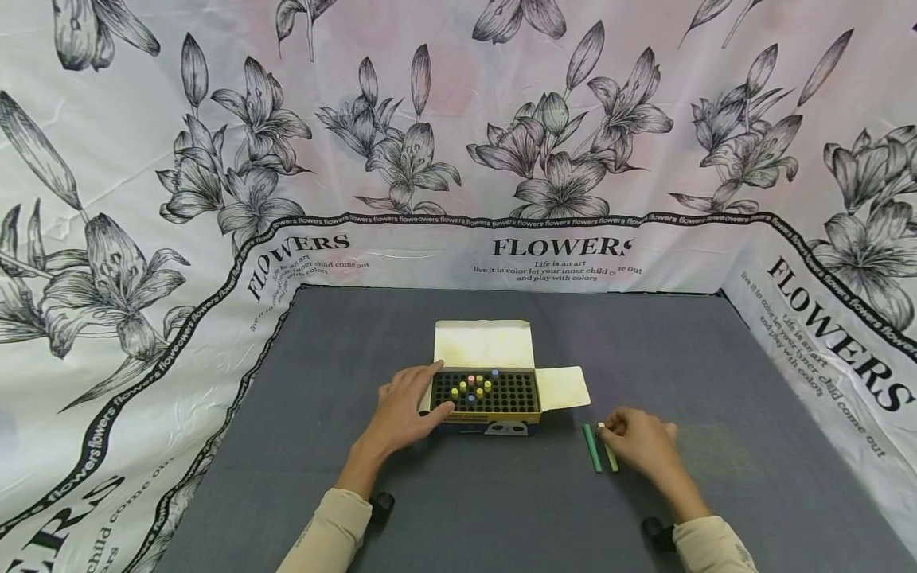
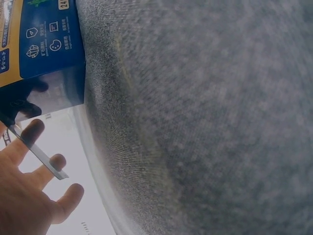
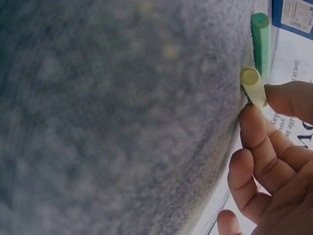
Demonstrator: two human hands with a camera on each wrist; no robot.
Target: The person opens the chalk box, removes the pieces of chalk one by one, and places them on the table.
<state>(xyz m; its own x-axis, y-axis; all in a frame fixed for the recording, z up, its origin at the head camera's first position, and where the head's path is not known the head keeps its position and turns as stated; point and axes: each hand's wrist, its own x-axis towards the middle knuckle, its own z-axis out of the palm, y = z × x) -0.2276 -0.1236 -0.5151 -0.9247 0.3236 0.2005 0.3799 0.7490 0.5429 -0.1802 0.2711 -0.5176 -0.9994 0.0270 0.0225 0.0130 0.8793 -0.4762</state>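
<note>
A chalk box (image 1: 489, 419) with its lid folded back stands mid-table. Its black holder (image 1: 519, 391) has rows of round holes, several filled with yellow, pink and blue chalk ends. My left hand (image 1: 410, 402) rests at the box's left end, thumb along the front rim and index finger at the back corner. In the left wrist view its fingers (image 2: 71, 198) are spread beside a thin flap below the blue box side. My right hand (image 1: 640, 440) pinches the upper end of a yellow chalk stick (image 3: 252, 81) between thumb and index finger. A green chalk stick (image 1: 591, 448) lies just left of it.
The box's open lid (image 1: 483, 344) points to the back, and a side flap (image 1: 563, 387) sticks out right. Grey cloth (image 1: 501, 509) covers the table. A flower-printed curtain (image 1: 430, 175) encloses the back and sides.
</note>
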